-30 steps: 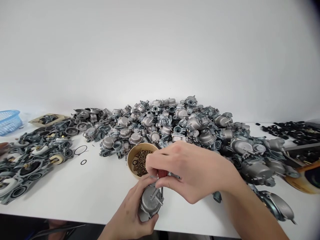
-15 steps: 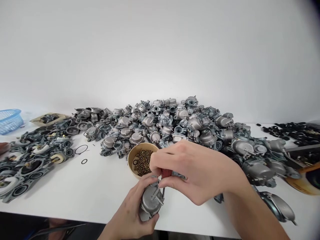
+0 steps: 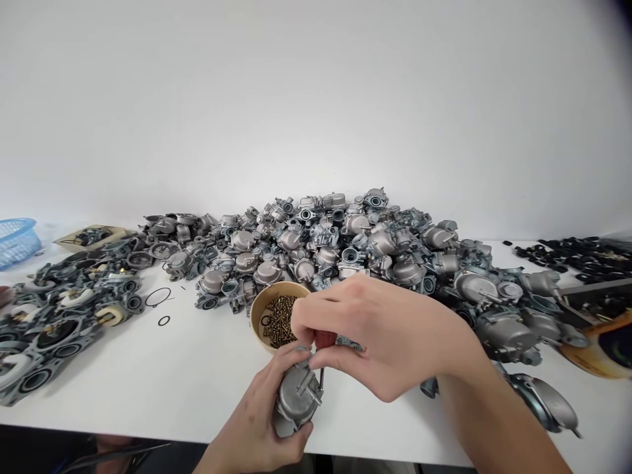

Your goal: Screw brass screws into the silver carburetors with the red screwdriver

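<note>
Near the front edge of the white table, my left hand [image 3: 261, 415] is wrapped round a grey metal carburetor [image 3: 296, 395], its rounded bowl facing up. My right hand [image 3: 380, 336] grips the red handle of a screwdriver [image 3: 324, 339] above it. The thin shaft points down at the right rim of the carburetor; its tip and any screw under it are too small to make out. Just behind my hands stands a round tan bowl [image 3: 257, 316] of small brass-coloured screws [image 3: 282, 319], partly covered by my right hand.
A large heap of carburetors [image 3: 323, 240] spans the table's back. Opened carburetor bodies [image 3: 64, 329] lie at left, near a blue basket [image 3: 18, 242] and black rings [image 3: 164, 320]. Black parts [image 3: 577, 257] and a yellow container [image 3: 592, 349] are at right. A fingertip shows at the left edge.
The whole view has shifted slightly. More of the red handle shows between the fingers of my right hand. My left hand keeps its hold on the carburetor.
</note>
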Motion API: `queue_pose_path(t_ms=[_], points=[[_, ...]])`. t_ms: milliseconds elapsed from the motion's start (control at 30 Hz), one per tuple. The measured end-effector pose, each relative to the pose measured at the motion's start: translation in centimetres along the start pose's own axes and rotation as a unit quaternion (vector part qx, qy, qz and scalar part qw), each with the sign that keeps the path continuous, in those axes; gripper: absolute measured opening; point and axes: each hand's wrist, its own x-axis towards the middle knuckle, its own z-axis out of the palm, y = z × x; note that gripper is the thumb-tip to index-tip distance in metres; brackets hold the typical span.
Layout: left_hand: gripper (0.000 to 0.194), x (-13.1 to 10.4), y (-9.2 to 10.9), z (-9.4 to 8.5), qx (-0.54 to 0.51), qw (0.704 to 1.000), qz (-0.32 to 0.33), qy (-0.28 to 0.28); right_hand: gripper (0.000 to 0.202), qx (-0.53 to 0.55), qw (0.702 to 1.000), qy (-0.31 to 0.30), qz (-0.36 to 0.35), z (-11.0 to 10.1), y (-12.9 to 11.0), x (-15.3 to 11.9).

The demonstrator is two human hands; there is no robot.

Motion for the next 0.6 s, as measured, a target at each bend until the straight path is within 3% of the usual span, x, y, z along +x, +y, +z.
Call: queue_pose_path(t_ms=[367,600], points=[[0.099,-0.07,-0.24,-0.03,-0.008,1.0,-0.01,-0.01,0.019,0.017,1.0,-0.001,0.014,-0.42,0.14,0.08],[0.099,0.15,0.16,-0.04,-0.013,1.0,-0.004,0.0,0.017,0.017,1.0,0.004,-0.013,-0.3,0.26,-0.14]])
